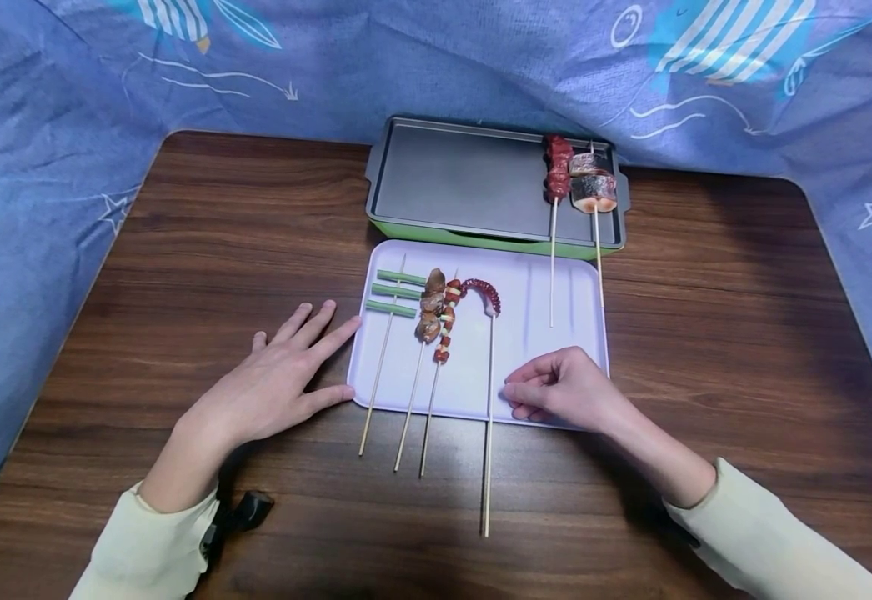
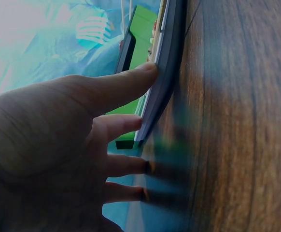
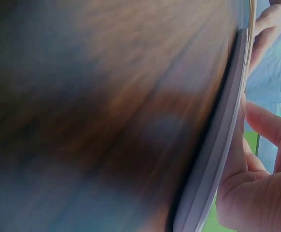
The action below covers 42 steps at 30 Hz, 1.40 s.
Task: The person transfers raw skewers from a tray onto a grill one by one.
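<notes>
My left hand lies with its fingers spread at the left side of a pale lilac tray; thumb and index finger touch the rim. Over the tray's front right part hovers my right hand, fingers loosely bent and holding nothing. Just left of its fingertips is the stick of a curled octopus tentacle skewer. Further left lie a small red-and-pale-piece skewer, a brown meat-chunk skewer and a green bean-like skewer. Their sticks reach past the tray's front edge.
Behind the tray stands a green grill with a dark flat plate. On its right end lie a red meat skewer and a fish-chunk skewer, sticks overhanging the tray. Blue patterned cloth hangs behind the wooden table.
</notes>
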Motion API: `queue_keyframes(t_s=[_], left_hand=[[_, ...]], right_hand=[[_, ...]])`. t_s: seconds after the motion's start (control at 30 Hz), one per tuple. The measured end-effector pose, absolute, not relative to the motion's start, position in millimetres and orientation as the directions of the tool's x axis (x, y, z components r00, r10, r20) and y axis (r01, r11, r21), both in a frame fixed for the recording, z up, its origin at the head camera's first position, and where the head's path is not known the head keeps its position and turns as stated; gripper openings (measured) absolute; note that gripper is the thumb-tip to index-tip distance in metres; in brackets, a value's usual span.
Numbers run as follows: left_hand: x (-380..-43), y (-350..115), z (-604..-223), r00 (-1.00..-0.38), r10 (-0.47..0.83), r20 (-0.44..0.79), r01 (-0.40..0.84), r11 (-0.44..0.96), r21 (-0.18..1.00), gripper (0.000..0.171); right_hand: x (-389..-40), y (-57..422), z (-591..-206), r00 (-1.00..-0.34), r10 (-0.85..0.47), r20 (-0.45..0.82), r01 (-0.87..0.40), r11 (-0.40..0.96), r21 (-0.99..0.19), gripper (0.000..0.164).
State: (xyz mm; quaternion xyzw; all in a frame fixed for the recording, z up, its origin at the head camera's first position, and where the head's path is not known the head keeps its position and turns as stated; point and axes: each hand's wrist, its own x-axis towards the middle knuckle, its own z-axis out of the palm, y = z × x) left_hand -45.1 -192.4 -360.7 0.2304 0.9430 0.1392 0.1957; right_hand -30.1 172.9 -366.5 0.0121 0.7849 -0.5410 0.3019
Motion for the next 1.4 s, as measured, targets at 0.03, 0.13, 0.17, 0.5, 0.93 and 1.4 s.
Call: queue_keyframes(t_s=[0.03, 0.13, 0.17, 0.5, 0.93, 1.4], left_hand=[[-44.9, -192.7, -360.7, -0.818, 0.488, -0.305, 0.380, 0.856, 0.352, 0.080], [-44.4, -193.5, -360.3, -0.819, 0.487, -0.303, 0.380, 0.856, 0.349, 0.080], [-44.2, -193.7, -360.2, -0.819, 0.487, -0.302, 0.381, 0.856, 0.349, 0.080], [-44.6, -193.2, -360.1, -0.819, 0.486, -0.303, 0.373, 0.854, 0.362, 0.080], [-45.0, -193.1, -361.3, -0.819, 0.484, -0.307, 0.371, 0.856, 0.359, 0.080], [-45.4, -193.2, -361.2, -0.819, 0.488, -0.303, 0.374, 0.853, 0.363, 0.080]], right_hand=[[-30.5, 171.6, -366.7, -0.818, -0.309, -0.486, 0.343, 0.416, -0.842, 0.021], [-31.8, 168.1, -367.1, -0.818, -0.311, -0.483, 0.337, 0.421, -0.842, 0.020], [-32.3, 167.0, -367.4, -0.819, -0.313, -0.481, 0.334, 0.421, -0.843, 0.020], [-35.7, 157.7, -371.3, -0.826, -0.296, -0.479, 0.337, 0.422, -0.842, 0.019], [-37.9, 152.7, -375.2, -0.818, -0.287, -0.499, 0.372, 0.397, -0.839, 0.018], [-34.3, 160.2, -372.5, -0.830, -0.257, -0.495, 0.379, 0.391, -0.839, 0.017]])
